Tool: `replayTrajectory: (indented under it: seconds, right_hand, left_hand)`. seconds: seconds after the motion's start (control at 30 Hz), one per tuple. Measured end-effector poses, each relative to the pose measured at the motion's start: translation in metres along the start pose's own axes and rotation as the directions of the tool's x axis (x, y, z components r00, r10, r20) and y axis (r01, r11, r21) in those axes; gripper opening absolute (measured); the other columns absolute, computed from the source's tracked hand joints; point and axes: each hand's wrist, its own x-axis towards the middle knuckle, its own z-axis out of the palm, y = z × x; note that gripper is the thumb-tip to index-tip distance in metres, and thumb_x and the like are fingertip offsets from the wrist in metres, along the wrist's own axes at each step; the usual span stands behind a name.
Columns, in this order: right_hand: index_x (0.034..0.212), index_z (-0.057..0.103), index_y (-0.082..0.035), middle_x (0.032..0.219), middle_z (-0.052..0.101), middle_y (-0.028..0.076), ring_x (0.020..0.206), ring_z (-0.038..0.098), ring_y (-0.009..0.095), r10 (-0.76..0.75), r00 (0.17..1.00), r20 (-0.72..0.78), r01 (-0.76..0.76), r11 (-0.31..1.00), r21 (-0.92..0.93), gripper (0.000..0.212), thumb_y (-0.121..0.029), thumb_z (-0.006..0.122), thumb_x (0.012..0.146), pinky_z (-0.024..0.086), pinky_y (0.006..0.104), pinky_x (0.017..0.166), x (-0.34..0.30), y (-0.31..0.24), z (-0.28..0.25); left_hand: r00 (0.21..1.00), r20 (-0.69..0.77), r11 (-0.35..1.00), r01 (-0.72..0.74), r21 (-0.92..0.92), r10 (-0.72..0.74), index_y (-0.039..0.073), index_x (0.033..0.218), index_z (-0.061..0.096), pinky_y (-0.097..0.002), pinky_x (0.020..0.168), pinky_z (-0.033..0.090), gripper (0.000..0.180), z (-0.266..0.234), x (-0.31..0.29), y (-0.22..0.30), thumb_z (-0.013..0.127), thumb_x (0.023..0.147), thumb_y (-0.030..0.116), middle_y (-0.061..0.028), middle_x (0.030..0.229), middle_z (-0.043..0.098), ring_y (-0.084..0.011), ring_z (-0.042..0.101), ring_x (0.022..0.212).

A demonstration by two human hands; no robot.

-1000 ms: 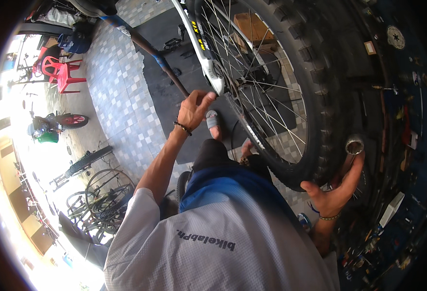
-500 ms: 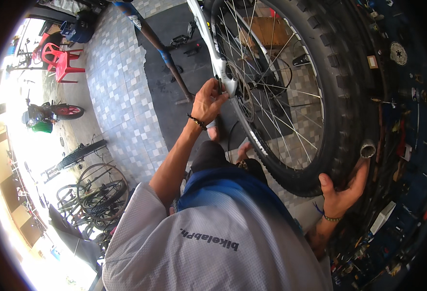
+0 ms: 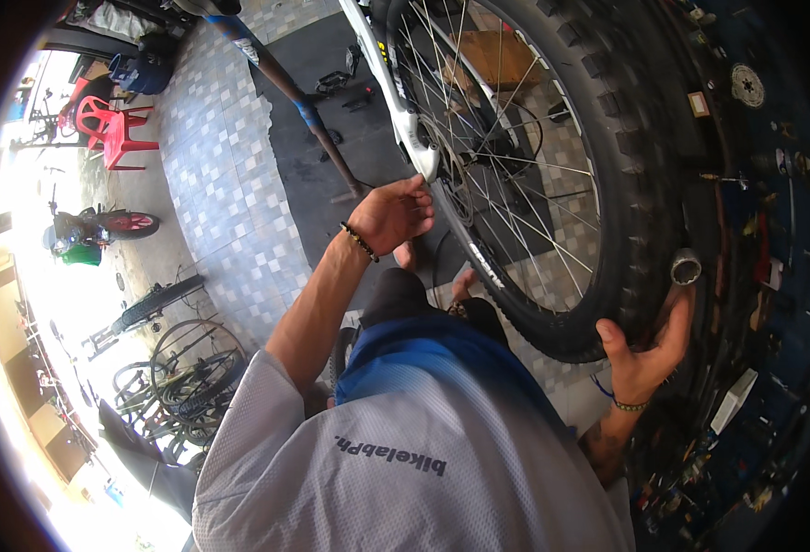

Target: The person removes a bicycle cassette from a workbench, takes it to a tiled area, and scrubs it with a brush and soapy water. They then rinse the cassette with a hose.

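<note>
A large bicycle wheel (image 3: pixel 584 304) with a black knobby tire stands upright at the right, thin spokes running to its hub. A white bicycle frame arm (image 3: pixel 396 97) slopes down to the hub area. At its lower tip is my left hand (image 3: pixel 391 219), palm partly showing, fingers curled and fingertips against the tip. Anything small in those fingers is hidden. My right hand (image 3: pixel 649 359) cups the near lower part of the tire, thumb on one side and fingers on the other.
A blue and rusty stand post (image 3: pixel 281 83) rises left of the wheel beside a dark floor mat (image 3: pixel 285 156). Just beyond my right fingers is an open metal tube end (image 3: pixel 686 267). Tools crowd the right wall. At left are a red chair (image 3: pixel 115 129), a motorcycle (image 3: pixel 101 225) and bicycles (image 3: pixel 193 368).
My left hand has rolled over and dropped slightly, so its palm side and curled fingers show. My right hand stays at the tire. The whole view has shifted slightly.
</note>
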Motion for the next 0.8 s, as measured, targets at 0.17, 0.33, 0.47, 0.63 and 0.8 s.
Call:
replayTrajectory:
  seconds: [0.17,0.33,0.47,0.63,0.8]
  right_hand:
    - [0.140,0.050,0.010,0.129,0.057,0.019,0.116,0.059,0.034,0.016,0.999,-0.028,-0.016,1.000,-0.007,0.106,-0.049,0.097,0.066,0.047,0.0442,0.098,-0.006,-0.001,-0.003]
    - [0.141,0.050,0.010,0.129,0.057,0.019,0.118,0.059,0.033,0.059,0.998,0.010,-0.059,0.998,-0.008,0.105,-0.045,0.098,0.065,0.048,0.0425,0.097,-0.009,-0.005,-0.004]
    - [0.145,0.048,0.010,0.134,0.056,0.020,0.122,0.059,0.033,0.131,0.991,-0.032,-0.130,0.990,0.046,0.108,-0.043,0.099,0.065,0.050,0.0410,0.097,-0.013,-0.006,-0.002]
    - [0.150,0.043,0.011,0.142,0.053,0.025,0.128,0.058,0.035,0.141,0.990,-0.012,-0.141,0.990,-0.027,0.115,-0.044,0.099,0.065,0.050,0.0416,0.101,-0.013,-0.004,-0.007]
    - [0.149,0.042,0.014,0.143,0.055,0.028,0.132,0.058,0.039,-0.028,0.998,-0.047,0.016,0.974,-0.225,0.115,-0.044,0.098,0.067,0.047,0.0441,0.108,0.002,-0.024,0.001]
  left_hand:
    - [0.784,0.091,0.302,-0.341,0.890,0.614,0.006,0.110,0.064,-0.0360,0.076,0.058,0.023,-0.003,0.015,-0.017,0.076,0.090,0.008,-0.0067,0.099,0.064,-0.0226,0.070,0.087]
    - [0.612,0.197,-0.084,-0.208,0.975,0.766,0.008,0.117,0.065,-0.0362,0.074,0.058,0.033,-0.015,0.018,-0.020,0.077,0.086,0.005,-0.0074,0.099,0.067,-0.0219,0.070,0.084]
    - [0.987,-0.149,0.999,0.052,-0.016,-0.054,-0.001,0.118,0.063,-0.0330,0.071,0.059,0.046,-0.039,0.019,-0.011,0.067,0.101,0.042,-0.0124,0.111,0.070,-0.0196,0.067,0.092]
    - [0.957,0.089,0.873,0.287,-0.395,-0.275,-0.002,0.109,0.058,-0.0216,0.060,0.055,0.045,-0.020,0.022,0.003,0.058,0.106,0.042,-0.0074,0.097,0.061,-0.0159,0.061,0.085]
    - [0.926,0.249,0.740,0.377,-0.558,-0.284,0.001,0.099,0.052,-0.0186,0.057,0.050,0.030,-0.024,0.042,-0.002,0.059,0.102,0.030,-0.0030,0.088,0.054,-0.0104,0.055,0.075]
